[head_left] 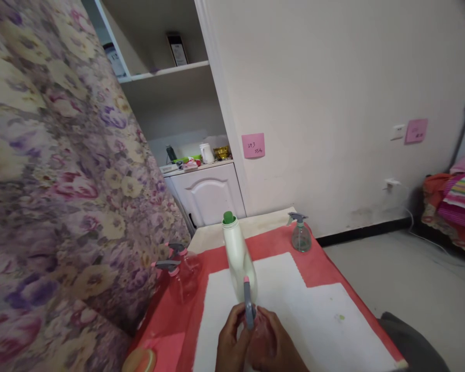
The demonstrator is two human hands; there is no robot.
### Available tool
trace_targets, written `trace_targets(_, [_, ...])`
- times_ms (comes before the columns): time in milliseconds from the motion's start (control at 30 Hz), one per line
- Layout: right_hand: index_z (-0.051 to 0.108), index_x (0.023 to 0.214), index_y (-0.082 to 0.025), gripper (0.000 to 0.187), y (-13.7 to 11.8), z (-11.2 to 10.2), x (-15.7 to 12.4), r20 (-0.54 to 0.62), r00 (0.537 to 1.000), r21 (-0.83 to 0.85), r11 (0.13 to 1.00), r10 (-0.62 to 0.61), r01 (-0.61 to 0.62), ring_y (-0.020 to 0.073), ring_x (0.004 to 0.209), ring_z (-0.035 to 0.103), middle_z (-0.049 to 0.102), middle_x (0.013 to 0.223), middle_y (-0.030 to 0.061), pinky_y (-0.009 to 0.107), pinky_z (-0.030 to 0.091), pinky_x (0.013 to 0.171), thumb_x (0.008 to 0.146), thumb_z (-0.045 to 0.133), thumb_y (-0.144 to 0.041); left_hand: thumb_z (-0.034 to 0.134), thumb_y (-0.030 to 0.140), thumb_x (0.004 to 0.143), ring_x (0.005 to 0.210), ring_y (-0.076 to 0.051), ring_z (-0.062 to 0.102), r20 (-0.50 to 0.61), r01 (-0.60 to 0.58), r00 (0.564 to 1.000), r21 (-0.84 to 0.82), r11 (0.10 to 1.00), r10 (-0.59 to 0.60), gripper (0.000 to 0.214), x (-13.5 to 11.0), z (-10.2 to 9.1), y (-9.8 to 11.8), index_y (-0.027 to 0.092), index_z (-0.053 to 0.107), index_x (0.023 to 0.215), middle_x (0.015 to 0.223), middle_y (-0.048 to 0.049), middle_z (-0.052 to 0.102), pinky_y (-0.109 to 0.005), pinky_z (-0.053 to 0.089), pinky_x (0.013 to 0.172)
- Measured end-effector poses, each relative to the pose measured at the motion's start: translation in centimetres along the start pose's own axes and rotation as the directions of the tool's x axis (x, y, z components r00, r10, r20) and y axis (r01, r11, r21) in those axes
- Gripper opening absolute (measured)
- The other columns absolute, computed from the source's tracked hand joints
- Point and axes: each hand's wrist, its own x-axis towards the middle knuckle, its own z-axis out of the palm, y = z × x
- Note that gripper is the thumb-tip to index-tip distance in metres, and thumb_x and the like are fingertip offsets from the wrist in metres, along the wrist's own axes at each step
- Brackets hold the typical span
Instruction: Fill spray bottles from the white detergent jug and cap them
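I see both hands, left [232,338] and right [273,343], pinching a pink sprayer [251,323], nozzle pointing away. White bottle [238,258] stands upright just behind; its label isn't readable.

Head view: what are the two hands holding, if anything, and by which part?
Both the left hand and right hand clasp a pink spray bottle around its body, below the grey trigger head, just in front of the white bottle.
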Motion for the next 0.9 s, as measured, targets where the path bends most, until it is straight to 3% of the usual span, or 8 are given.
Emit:
trace_targets(200, [0.049,0.129,-0.026,0.079,-0.4,-0.5,0.0,0.032,0.999,-0.031,0.999,0.015,-0.014,0.0344,0.122,0.058,0.061,0.128,0.0117,0.050,0.042,0.107,0.056,0.080,-0.025,0.072,0.042,0.076,0.102,-0.027,0.066,-0.015,-0.001,1.000,0.009,1.000,0.001,0.034,0.0,0.0,0.1,0.020,0.069,0.101,0.107,-0.0085,0.074,-0.036,0.052,0.091])
trace_targets(467, [0.046,0.129,-0.027,0.079,-0.6,-0.4,0.0,0.053,0.999,0.004,1.000,0.008,-0.008,0.0336,0.123,0.058,0.061,0.129,0.0110,0.047,0.044,0.107,0.058,0.080,-0.027,0.072,0.039,0.075,0.105,-0.028,0.066,-0.008,0.004,1.000,0.043,0.999,-0.004,0.037,0.1,-0.3,-1.4,0.019,0.068,0.105,0.110,-0.0091,0.074,-0.037,0.050,0.094])
trace_targets(900, [0.048,0.132,-0.027,0.080,-0.5,-1.2,0.0,0.093,0.995,-0.082,0.996,0.041,-0.034,0.0329,0.127,0.055,0.060,0.133,0.0095,0.047,0.043,0.109,0.059,0.080,-0.027,0.070,0.035,0.075,0.108,-0.029,0.065,0.006,0.004,1.000,0.079,0.997,-0.004,0.036,-0.1,0.0,-1.0,0.020,0.067,0.108,0.113,-0.0089,0.072,-0.038,0.049,0.096])
